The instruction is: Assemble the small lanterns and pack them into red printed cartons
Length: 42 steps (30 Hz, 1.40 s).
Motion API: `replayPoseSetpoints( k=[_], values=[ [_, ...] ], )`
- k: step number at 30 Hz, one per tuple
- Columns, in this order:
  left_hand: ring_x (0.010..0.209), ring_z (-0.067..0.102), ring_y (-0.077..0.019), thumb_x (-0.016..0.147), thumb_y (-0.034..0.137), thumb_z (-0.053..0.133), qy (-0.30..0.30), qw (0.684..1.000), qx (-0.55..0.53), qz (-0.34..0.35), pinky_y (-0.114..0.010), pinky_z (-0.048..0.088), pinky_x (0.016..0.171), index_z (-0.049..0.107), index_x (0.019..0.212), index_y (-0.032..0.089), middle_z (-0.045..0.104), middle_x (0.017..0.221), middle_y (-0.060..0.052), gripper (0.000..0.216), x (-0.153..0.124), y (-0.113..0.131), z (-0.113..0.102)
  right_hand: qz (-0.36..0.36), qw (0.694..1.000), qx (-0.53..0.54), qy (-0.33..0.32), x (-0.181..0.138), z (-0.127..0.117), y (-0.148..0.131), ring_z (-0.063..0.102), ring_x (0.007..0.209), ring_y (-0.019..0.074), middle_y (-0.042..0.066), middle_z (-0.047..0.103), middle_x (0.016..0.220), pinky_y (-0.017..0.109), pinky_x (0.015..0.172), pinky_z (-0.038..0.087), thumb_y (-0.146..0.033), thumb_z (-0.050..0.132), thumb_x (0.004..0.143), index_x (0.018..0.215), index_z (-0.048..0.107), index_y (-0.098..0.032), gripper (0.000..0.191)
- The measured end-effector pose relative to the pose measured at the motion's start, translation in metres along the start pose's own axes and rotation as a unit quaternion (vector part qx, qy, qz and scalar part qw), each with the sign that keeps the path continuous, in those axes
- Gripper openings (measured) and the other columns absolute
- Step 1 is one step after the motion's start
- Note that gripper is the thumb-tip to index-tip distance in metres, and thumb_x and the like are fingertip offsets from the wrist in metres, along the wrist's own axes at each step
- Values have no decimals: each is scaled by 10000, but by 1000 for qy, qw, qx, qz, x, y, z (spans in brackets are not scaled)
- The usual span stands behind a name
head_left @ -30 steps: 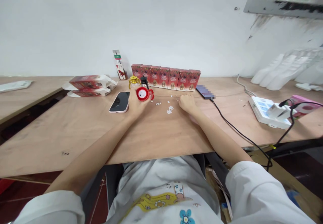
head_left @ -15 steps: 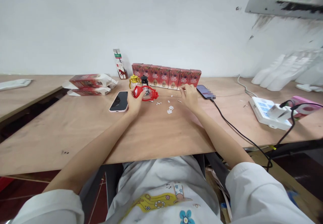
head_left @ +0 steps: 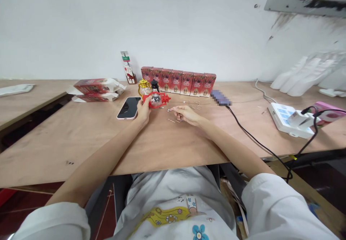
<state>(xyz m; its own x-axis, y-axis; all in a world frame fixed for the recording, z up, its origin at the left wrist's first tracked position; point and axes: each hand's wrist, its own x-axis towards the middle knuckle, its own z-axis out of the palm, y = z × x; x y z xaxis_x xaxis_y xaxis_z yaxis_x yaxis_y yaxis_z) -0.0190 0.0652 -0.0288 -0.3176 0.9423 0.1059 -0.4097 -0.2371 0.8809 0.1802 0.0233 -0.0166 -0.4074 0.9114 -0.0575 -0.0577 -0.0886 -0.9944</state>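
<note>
A small red lantern (head_left: 156, 100) with a clear globe lies on its side in my left hand (head_left: 144, 110), its top pointing right. The fingers are closed round its base end. Just to the right, my right hand (head_left: 186, 114) is low over the table with fingers curled together. Thin metal wire (head_left: 171, 120) shows under and beside these fingers, seemingly held in them. The fingertips reach small pale pieces (head_left: 168, 110) on the tabletop. More bent wires (head_left: 198, 105) lie beyond the hand. A gold lantern (head_left: 144, 87) and a black lantern (head_left: 155, 86) stand behind the red one.
A row of red boxes (head_left: 176, 81) stands along the wall. To the left are a phone (head_left: 129, 108), a bottle (head_left: 129, 74) and opened red cartons (head_left: 94, 86). On the right lie a cabled phone (head_left: 220, 97) and a white power strip (head_left: 289, 120).
My right hand has moved left and nearer me, from the wires to beside the lantern. My left hand has turned the red lantern more side-on. Wire now shows by my right fingers.
</note>
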Motion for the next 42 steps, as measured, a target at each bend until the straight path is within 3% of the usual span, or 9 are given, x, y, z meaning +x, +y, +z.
replayPoseSetpoints(
  k=[4, 8, 12, 16, 22, 29, 33, 35, 42],
  values=[
    [790, 630, -133, 650, 310, 757, 2, 1000, 7, -5, -275, 521, 750, 558, 851, 164, 626, 827, -7, 318, 0, -2, 0, -27, 988, -144, 55, -1, 3, 4, 541, 627, 76, 15, 631, 823, 236, 645, 483, -235, 643, 846, 981, 628, -145, 162],
    [792, 629, -134, 663, 303, 753, 0, 1000, 11, 10, -275, 525, 738, 566, 861, 157, 629, 850, -15, 309, 0, -2, -1, -121, 923, -343, 123, -5, 8, 11, 626, 907, 157, 90, 653, 1062, 370, 908, 501, -249, 681, 817, 1111, 590, -146, 325],
    [787, 631, -136, 662, 314, 753, 2, 1000, 7, 8, -274, 518, 747, 567, 856, 163, 628, 833, -9, 308, -1, -2, -1, -166, 892, -418, 44, -11, 15, 15, 565, 1195, 249, 145, 568, 1295, 449, 1035, 447, -336, 750, 758, 1244, 526, -164, 563],
    [766, 628, -129, 652, 316, 752, 8, 1000, 4, 0, -260, 511, 736, 576, 862, 167, 628, 805, 1, 312, 0, -2, 0, -226, 839, -491, -62, -18, 23, 13, 438, 1348, 256, 132, 465, 1413, 465, 1140, 346, -292, 728, 782, 1349, 445, -201, 641],
    [706, 601, -98, 684, 280, 710, 30, 999, -27, -7, -220, 504, 675, 566, 848, 172, 623, 802, 9, 244, -1, 0, 3, -164, 776, -609, 32, -25, 31, 9, 472, 1265, 354, 185, 522, 1299, 568, 1077, 356, -465, 679, 812, 1318, 465, -136, 640],
    [686, 596, -109, 694, 244, 683, 40, 999, 4, -15, -229, 516, 618, 545, 851, 182, 604, 798, 13, 218, -5, 3, 6, -118, 823, -551, 77, -27, 33, 7, 480, 1264, 353, 221, 490, 1289, 533, 1027, 411, -336, 729, 775, 1335, 443, -125, 664],
    [699, 609, -121, 682, 280, 687, 26, 999, 25, -16, -242, 528, 652, 551, 862, 190, 599, 775, 18, 243, -5, 3, 5, -170, 861, -479, -25, -21, 24, 9, 543, 1221, 269, 135, 506, 1342, 471, 1049, 429, -169, 688, 757, 1349, 439, -215, 644],
    [698, 609, -120, 677, 283, 684, 16, 999, 31, -20, -241, 529, 659, 554, 867, 189, 600, 766, 20, 249, -5, 3, 4, -202, 865, -456, -64, -17, 21, 12, 539, 1231, 242, 105, 493, 1376, 445, 1063, 424, -135, 679, 739, 1353, 434, -243, 670],
    [683, 590, -116, 674, 281, 673, -2, 999, 40, -20, -244, 530, 631, 560, 850, 171, 592, 764, 20, 236, -7, 5, 5, -171, 847, -503, -10, -19, 23, 12, 552, 1166, 282, 138, 635, 1155, 489, 1020, 420, -312, 755, 751, 1334, 429, -152, 687]
  ],
)
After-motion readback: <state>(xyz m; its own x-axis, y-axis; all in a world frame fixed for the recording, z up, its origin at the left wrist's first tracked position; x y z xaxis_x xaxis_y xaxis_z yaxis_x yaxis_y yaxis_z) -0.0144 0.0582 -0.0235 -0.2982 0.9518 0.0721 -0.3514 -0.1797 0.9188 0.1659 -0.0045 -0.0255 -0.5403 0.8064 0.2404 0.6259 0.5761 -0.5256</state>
